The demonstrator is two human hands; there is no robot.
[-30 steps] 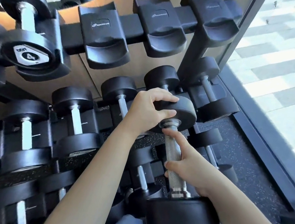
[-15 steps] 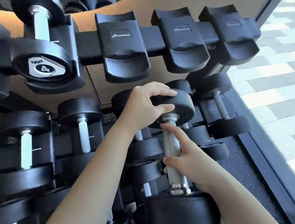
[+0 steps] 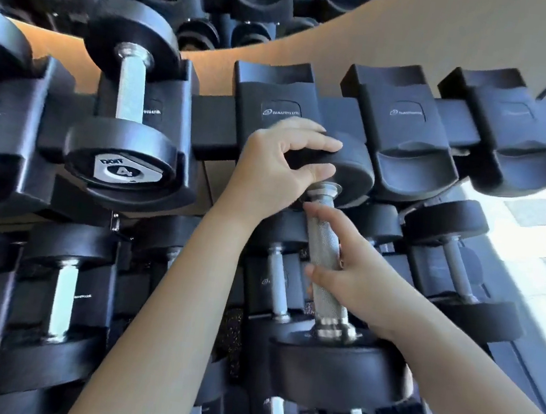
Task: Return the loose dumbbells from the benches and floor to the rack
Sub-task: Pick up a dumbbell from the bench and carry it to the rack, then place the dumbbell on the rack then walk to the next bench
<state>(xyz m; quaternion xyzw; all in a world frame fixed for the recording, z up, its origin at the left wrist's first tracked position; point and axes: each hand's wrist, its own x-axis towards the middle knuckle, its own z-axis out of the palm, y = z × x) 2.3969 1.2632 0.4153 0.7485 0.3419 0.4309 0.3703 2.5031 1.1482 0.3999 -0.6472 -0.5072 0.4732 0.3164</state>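
Head view: a black dumbbell (image 3: 325, 275) is held in both hands at the centre of the frame, against the rack (image 3: 213, 123). Its far head is gripped by the left hand (image 3: 280, 166), fingers curled over the rim, just before an empty top-row cradle (image 3: 274, 100). Its knurled handle is clasped by the right hand (image 3: 355, 282), toward four o'clock. A racked dumbbell marked 4 (image 3: 126, 127) is seen at nine o'clock. Two more empty cradles (image 3: 412, 127) lie toward two o'clock.

Knurled metal handle (image 3: 323, 257), matt heads (image 3: 331, 368)
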